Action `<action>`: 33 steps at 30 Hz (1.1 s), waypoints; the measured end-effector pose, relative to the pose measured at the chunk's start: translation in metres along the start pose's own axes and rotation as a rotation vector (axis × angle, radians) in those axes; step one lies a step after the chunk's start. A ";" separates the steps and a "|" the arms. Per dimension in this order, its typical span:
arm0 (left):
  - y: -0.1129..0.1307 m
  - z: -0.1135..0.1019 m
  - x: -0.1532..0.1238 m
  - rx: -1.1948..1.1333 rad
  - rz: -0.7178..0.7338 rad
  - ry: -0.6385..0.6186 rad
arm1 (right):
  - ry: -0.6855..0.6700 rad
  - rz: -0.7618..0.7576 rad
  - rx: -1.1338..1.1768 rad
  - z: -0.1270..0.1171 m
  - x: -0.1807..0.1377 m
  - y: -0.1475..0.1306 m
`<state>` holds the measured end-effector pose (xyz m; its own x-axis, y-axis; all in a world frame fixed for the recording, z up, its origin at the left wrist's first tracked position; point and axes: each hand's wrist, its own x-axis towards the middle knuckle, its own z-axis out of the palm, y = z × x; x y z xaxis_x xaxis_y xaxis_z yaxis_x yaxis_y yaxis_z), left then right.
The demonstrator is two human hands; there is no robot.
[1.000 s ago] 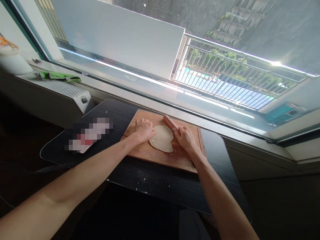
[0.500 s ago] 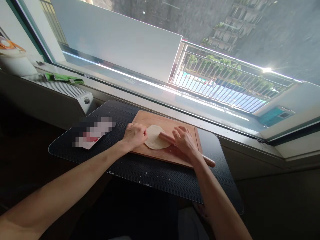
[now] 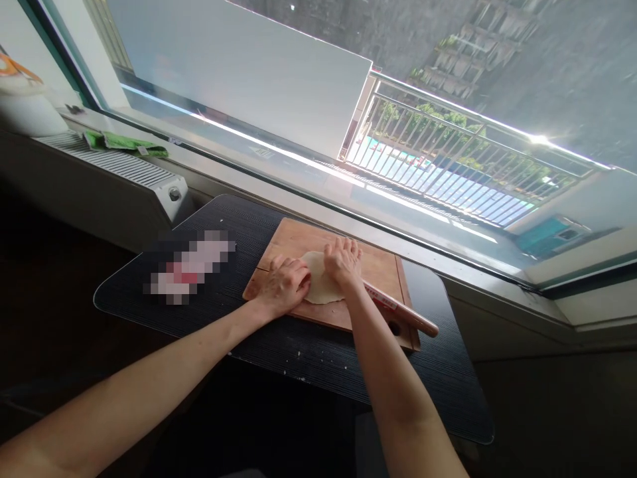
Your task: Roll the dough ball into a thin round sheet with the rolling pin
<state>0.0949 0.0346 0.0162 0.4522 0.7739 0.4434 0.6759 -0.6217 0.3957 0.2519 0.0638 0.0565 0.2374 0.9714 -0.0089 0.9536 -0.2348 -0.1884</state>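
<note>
A flat, pale round of dough lies on a wooden cutting board. My left hand rests at the dough's left edge with its fingers curled onto it. My right hand lies over the dough's far side, fingers stretched flat on a wooden rolling pin. The pin runs from under that hand down to the right, and its end sticks out past the board's corner. Part of the dough is hidden under both hands.
The board sits on a black ribbed tabletop dusted with flour specks. A blurred-out packet lies on its left part. A white radiator with a green cloth stands at the left, and a large window runs along the far side.
My right hand has slid left and away over the dough, and the rolling pin under it now points to the lower right. My left hand stays at the dough's left edge.
</note>
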 end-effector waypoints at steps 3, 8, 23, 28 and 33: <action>0.001 0.000 0.000 -0.011 -0.003 -0.003 | -0.009 -0.019 -0.001 0.000 0.004 0.000; 0.004 0.000 0.000 0.005 -0.010 0.004 | 0.024 -0.053 -0.006 0.000 0.002 -0.001; 0.004 0.000 -0.001 0.030 -0.007 0.006 | -0.001 -0.080 0.023 0.000 -0.002 -0.003; 0.007 -0.002 -0.005 0.044 -0.001 -0.009 | -0.006 -0.048 0.033 0.001 0.004 0.000; 0.003 -0.015 -0.001 0.028 0.051 -0.129 | -0.026 -0.075 0.031 -0.001 0.008 0.002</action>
<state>0.0872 0.0302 0.0289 0.5560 0.7517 0.3547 0.6652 -0.6583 0.3523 0.2561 0.0706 0.0569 0.1600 0.9869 -0.0185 0.9622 -0.1602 -0.2201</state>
